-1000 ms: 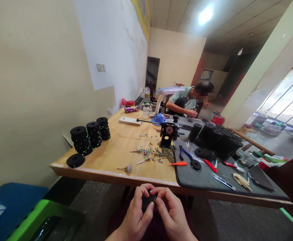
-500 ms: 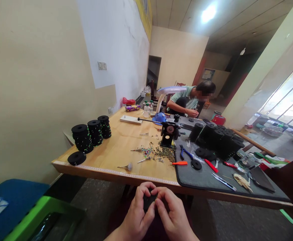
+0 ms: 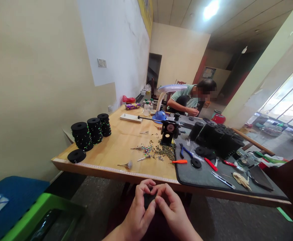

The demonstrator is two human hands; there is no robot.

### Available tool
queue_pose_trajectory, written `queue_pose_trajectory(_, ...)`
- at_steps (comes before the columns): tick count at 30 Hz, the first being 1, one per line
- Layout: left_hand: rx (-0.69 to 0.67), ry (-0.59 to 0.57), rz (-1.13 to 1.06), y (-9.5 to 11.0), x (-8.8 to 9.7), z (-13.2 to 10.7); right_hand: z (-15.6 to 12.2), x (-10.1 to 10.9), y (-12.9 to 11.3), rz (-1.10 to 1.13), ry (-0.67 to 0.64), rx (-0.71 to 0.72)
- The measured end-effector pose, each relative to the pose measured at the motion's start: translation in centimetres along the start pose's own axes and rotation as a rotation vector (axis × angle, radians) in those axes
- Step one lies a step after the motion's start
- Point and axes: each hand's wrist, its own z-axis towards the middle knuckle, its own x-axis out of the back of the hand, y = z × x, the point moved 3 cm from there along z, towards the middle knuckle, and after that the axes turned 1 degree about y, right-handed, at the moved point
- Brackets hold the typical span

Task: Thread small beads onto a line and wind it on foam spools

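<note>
The held disc (image 3: 149, 201) is black, the lamp base (image 3: 159, 116) blue, beads (image 3: 147, 150) multicoloured.

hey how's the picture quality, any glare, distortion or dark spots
Head view: the ceiling light glares white, and the window is washed out; head view: the column leans steeply, perhaps from lens stretch or camera tilt; head view: the black piece between left hand and right hand shows little detail.

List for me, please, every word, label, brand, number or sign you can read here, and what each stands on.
No text can be read with certainty.
Purple package: lettering too blurred.
White strip along the table edge: marks too small.
Yellow banner: print blurred, cut off.
Far notice: too small.
Black machine's dial: marks too small.
</note>
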Motion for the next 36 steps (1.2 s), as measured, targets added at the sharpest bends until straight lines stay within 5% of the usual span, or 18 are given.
queue_pose_trajectory(7, 0.063, -0.055, -0.117, -0.8, 0.0, 0.0, 0.3, 0.0, 1.9, 0.457, -0.035, -0.282)
queue_pose_trajectory(14, 0.099, -0.086, -0.166, -0.8, 0.1, 0.0, 0.8, 0.3, 1.7, 0.429, -0.082, -0.345)
queue_pose_trajectory(21, 0.140, -0.086, -0.211, -0.6, 0.1, 0.1, 0.7, 0.2, 0.9, 0.322, -0.064, -0.210)
queue_pose_trajectory(28, 0.212, -0.071, -0.315, -0.5, -0.2, 0.3, 0.1, 0.1, -0.4, -0.166, -0.009, 0.070)
queue_pose_trajectory(36, 0.294, 0.002, -0.394, -0.7, -0.3, 0.6, -0.2, -0.3, 0.2, -0.235, 0.004, 0.170)
